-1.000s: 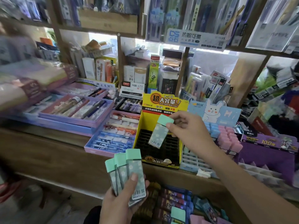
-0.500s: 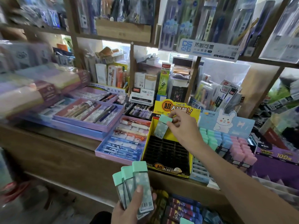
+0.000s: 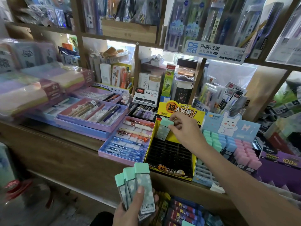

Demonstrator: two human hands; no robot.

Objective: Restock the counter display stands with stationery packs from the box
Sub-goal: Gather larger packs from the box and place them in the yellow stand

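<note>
Pinching one mint-capped pack [image 3: 164, 130] at its top with the right hand [image 3: 184, 130], thumb and fingertips curled round the cap. Holding it tilted, barcode end down, at the back left corner of the yellow display stand [image 3: 171, 171], right over the black slotted grid (hard to tell whether the lower end sits in a slot or only touches it). Gripping three more packs [image 3: 138, 185] of the same kind in the left hand [image 3: 128, 212], fanned upright, thumb pressed across the front one, low in front of the tabletop [image 3: 65, 136] edge.

Working outward now. Just right of the yellow stand, finding a rabbit-fronted stand [image 3: 228, 126] loaded in stepped rows: mint blocks [image 3: 212, 141] nearest, then blue blocks [image 3: 228, 142], then pink blocks [image 3: 244, 154] toward the far side. On the left, pressed against the yellow stand, spotting a lilac tray [image 3: 117, 159] packed with blue pens in front and white-and-orange pens behind. Further left, noting a purple tray [image 3: 84, 123] stacked on a blue one, filled with pens laid slantwise. Behind the yellow stand's left corner, catching a small black tray [image 3: 143, 111] of purple-capped pieces. Down below the tabletop, beside the left wrist, seeing dark packs [image 3: 184, 211] lined up in rows, container walls out of sight.
</note>
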